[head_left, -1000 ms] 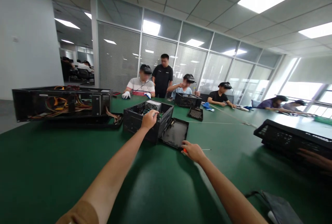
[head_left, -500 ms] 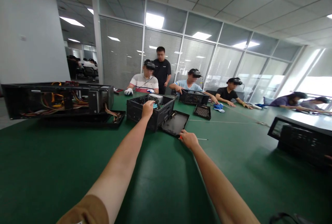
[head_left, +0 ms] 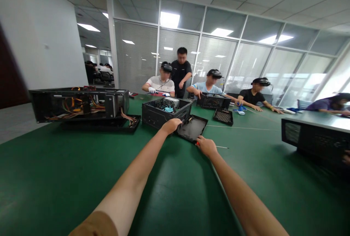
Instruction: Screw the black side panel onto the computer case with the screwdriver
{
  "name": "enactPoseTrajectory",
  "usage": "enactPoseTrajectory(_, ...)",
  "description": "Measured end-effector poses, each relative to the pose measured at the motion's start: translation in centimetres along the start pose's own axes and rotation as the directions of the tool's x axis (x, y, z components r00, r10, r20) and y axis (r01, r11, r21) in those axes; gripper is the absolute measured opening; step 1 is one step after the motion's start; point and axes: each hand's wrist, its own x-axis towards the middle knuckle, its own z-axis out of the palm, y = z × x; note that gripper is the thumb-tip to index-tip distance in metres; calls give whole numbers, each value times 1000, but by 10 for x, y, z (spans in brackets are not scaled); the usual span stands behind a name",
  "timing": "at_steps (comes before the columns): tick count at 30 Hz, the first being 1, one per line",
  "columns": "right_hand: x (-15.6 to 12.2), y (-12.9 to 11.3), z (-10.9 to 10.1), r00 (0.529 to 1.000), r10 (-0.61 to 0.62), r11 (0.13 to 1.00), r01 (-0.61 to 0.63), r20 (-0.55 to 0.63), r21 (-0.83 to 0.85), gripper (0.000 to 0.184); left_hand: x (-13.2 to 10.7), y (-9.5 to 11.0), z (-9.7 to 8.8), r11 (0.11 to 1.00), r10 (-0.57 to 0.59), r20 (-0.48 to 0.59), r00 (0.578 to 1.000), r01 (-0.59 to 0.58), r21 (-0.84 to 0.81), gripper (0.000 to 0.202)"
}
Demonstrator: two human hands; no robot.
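Observation:
An open black computer case (head_left: 154, 116) lies on the green table, with a fan (head_left: 168, 103), a silver power supply and a crumpled-looking light-blue piece (head_left: 168, 109) inside. My left hand (head_left: 171, 126) is closed at the case's near right corner; whatever its fingertips grip is hidden. Against that corner lies a flat black panel (head_left: 191, 128). At the panel's near right corner my right hand (head_left: 207, 146) is closed around a screwdriver (head_left: 222, 147). Its thin shaft points right, and a bit of orange-red handle shows by the fingers.
Left stands another open case (head_left: 79, 106) with loose cables, over a black panel (head_left: 133, 123). At right is a further case (head_left: 314, 130), with part of someone's hand at its edge. Across the table, co-workers sit near a case (head_left: 213, 101) and a black grille panel (head_left: 223, 116).
My left hand has come out of the case's interior, off the light-blue piece, down to the near right corner. The right hand keeps the screwdriver. The view has swung slightly left.

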Motion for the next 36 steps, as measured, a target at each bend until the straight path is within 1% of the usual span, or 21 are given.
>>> enactPoseTrajectory(5,28,-32,-3,1000,16,999,-15,-21,46,29,0,-38,-7,990,-128,70,989,123,69,34)
enactPoseTrajectory(8,41,-50,-5,999,37,998,-35,-32,56,29,-5,-50,-10,975,-206,91,974,197,102,32)
enactPoseTrajectory(11,42,-60,-10,997,70,996,-68,-34,56,29,-18,-48,-14,958,-271,92,958,259,126,32)
enactPoseTrajectory(14,29,-67,-19,994,99,994,-96,-49,51,29,-44,-33,-23,951,-294,117,949,278,135,32)
enactPoseTrajectory(17,5,-74,-35,993,97,995,-94,-71,45,29,-80,-7,-38,952,-293,160,943,272,139,32)
enactPoseTrajectory(20,-29,-85,-54,997,51,998,-48,-63,49,27,-119,29,-58,954,-291,211,933,266,142,32)
enactPoseTrajectory(22,-58,-96,-70,998,25,998,-21,-56,59,25,-143,60,-74,956,-286,245,926,257,142,31)
enactPoseTrajectory(25,-107,-116,-97,995,7,994,3,-95,107,24,-178,113,-97,957,-280,270,922,246,152,30)
enactPoseTrajectory(27,-142,-129,-115,988,-4,985,31,-154,169,26,-200,147,-112,957,-277,275,920,239,165,30)
enactPoseTrajectory(30,-193,-150,-137,961,-63,955,136,-268,264,29,-231,192,-134,957,-269,292,918,222,184,30)
enactPoseTrajectory(32,-222,-164,-143,939,-120,930,220,-322,294,32,-251,216,-148,958,-265,304,915,213,193,30)
enactPoseTrajectory(33,-235,-170,-143,933,-149,922,251,-328,296,32,-259,226,-156,958,-264,307,914,211,196,29)
enactPoseTrajectory(34,-246,-176,-142,932,-174,918,270,-318,291,32,-267,235,-163,957,-264,308,914,210,200,29)
enactPoseTrajectory(36,-264,-185,-133,942,-215,923,282,-257,263,30,-281,248,-176,955,-268,307,913,210,209,29)
